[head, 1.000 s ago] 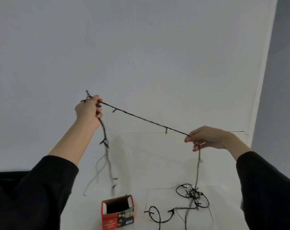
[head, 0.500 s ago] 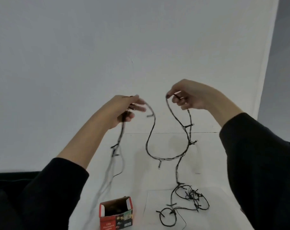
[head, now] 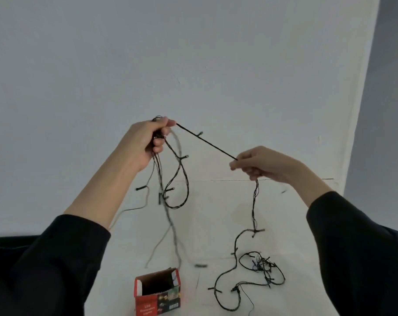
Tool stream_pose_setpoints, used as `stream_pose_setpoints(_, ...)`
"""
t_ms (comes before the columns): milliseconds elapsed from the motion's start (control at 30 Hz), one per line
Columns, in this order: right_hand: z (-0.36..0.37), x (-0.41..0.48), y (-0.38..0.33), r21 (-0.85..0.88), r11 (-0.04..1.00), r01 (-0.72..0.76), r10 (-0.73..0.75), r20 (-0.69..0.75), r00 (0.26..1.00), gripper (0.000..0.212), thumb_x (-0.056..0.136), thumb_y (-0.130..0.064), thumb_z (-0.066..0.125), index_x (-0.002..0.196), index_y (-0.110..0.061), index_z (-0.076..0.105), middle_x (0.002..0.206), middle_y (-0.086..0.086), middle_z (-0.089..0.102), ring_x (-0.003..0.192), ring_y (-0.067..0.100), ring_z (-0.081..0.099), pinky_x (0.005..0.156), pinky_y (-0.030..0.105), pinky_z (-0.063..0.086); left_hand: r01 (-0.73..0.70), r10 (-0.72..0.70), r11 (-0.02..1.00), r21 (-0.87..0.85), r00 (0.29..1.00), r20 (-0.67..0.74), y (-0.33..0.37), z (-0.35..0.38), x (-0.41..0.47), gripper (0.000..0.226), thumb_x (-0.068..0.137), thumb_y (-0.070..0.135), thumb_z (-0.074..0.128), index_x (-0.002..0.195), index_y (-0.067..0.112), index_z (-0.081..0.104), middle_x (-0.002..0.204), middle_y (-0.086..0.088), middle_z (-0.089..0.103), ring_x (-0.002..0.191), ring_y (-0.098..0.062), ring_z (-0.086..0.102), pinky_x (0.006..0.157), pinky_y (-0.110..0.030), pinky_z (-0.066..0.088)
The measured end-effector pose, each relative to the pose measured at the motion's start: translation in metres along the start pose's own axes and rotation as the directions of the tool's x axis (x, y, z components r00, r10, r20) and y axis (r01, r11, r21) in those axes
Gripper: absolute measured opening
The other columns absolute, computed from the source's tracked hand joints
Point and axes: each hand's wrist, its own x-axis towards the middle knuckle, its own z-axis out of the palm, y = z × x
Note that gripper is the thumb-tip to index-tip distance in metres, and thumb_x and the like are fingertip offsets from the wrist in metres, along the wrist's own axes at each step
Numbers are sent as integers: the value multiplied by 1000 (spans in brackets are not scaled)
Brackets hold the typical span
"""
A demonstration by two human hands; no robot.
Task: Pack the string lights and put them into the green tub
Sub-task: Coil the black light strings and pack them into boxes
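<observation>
String lights [head: 207,142] were mid-coiling, as I read it: this was the gathering step, with the boxing and the tub not yet reached. Over on the left, the left hand [head: 145,142] was raised and closed round a small bundle of gathered loops [head: 179,179], fingers curled in, thumb and forefinger nipping the wire where it left the fist. Several loops and loose tails hung below it, some too blurred to count. Lower down, on the white bench [head: 216,224], stood a small red cardboard box [head: 158,290] with its top open, presumably the lights' own packet.

From the fist a stretch of wire ran taut, slanting down to the right hand [head: 261,164], which pinched it between thumb and fingertips with the other fingers curled beneath. Below that hand the wire dropped to the bench and wandered into a loose tangle [head: 261,267] lying to the right of the box, so a good share of the string was uncoiled.

The next move, to my mind, called for the right hand to carry its pinch across to the left hand and lay a fresh loop into the fist. It would then slide out along the wire for another length, minding that the tangle fed up without snagging. No green tub was in sight anywhere
</observation>
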Motion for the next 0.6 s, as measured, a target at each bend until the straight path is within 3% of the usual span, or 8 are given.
stream_pose_setpoints(67,1,0,23,-24,998,-63,63,-16,998,18,80,-19,73,83,-2,69,51,-3,40,48,11,35,52,22,33,-12,11,1000,-11,1000,-28,-4,-4,0,21,96,17,47,83,10,61,47,11,47,32,-1,29,32,-14,21)
stream_pose_setpoints(200,2,-7,76,-46,971,-236,236,-6,972,19,78,-21,75,81,-4,67,51,-2,41,48,14,33,51,23,32,-54,26,981,-188,989,-146,-1,-26,8,24,98,17,42,82,11,58,51,11,47,30,-1,30,31,-13,20)
stream_pose_setpoints(267,0,-12,94,-14,958,-287,285,-64,956,21,80,-25,73,81,-4,68,50,-1,43,50,16,37,55,26,33,-52,27,990,-133,983,-183,-3,-36,9,23,98,17,44,82,10,60,59,8,47,30,-1,32,31,-13,22)
stream_pose_setpoints(367,-2,-8,85,147,945,-293,315,-165,935,26,87,-28,65,71,-9,58,44,0,41,40,13,37,51,25,38,-59,78,994,96,975,-207,-11,-33,8,23,97,16,45,84,9,62,67,0,49,30,-1,33,31,-14,23)
stream_pose_setpoints(433,-6,0,59,243,945,-218,271,-212,939,29,90,-27,61,68,-11,53,39,-4,33,32,8,25,40,19,26,-23,96,934,357,977,-188,-11,-26,7,21,95,15,47,93,3,64,69,-7,58,28,-4,34,31,-13,24)
stream_pose_setpoints(533,-12,1,0,218,972,-88,130,-189,973,15,90,-19,59,78,-10,58,50,-3,34,43,8,22,37,18,19,63,17,647,760,995,-98,-12,-13,1,29,96,25,48,99,-1,60,87,-15,67,25,-6,43,29,-16,33)
stream_pose_setpoints(567,-13,-1,-20,192,981,-39,70,-160,985,11,90,-16,59,81,-9,60,55,-1,36,47,9,24,39,18,20,49,17,575,817,997,-72,-13,-6,-1,31,97,27,47,99,-1,58,91,-16,65,25,-5,47,29,-16,37)
stream_pose_setpoints(600,-12,-3,-37,150,989,12,8,-132,991,10,90,-14,59,85,-7,63,59,0,38,50,10,26,41,18,21,13,42,565,825,998,-44,-14,1,-3,31,97,29,47,99,0,58,94,-15,64,26,-5,49,30,-16,38)
